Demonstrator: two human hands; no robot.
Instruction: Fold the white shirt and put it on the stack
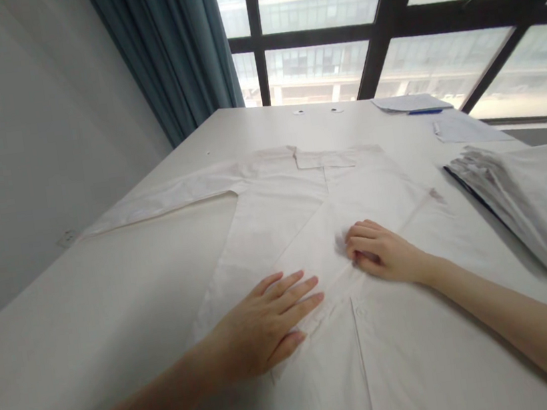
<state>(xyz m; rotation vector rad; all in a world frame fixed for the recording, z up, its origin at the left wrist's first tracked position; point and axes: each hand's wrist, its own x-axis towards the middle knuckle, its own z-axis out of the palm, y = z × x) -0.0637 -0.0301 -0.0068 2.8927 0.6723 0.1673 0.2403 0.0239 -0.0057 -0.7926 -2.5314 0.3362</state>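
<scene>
Press left hand [268, 320], spread wide, lightly on white shirt [296, 222] laid out on desk [170, 265]; with right hand [380, 251] curled on a pinch of it, draw gently, level, without bunching

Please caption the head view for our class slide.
Left hand spread, right hand curled, over a white shirt laid on a table.
</scene>
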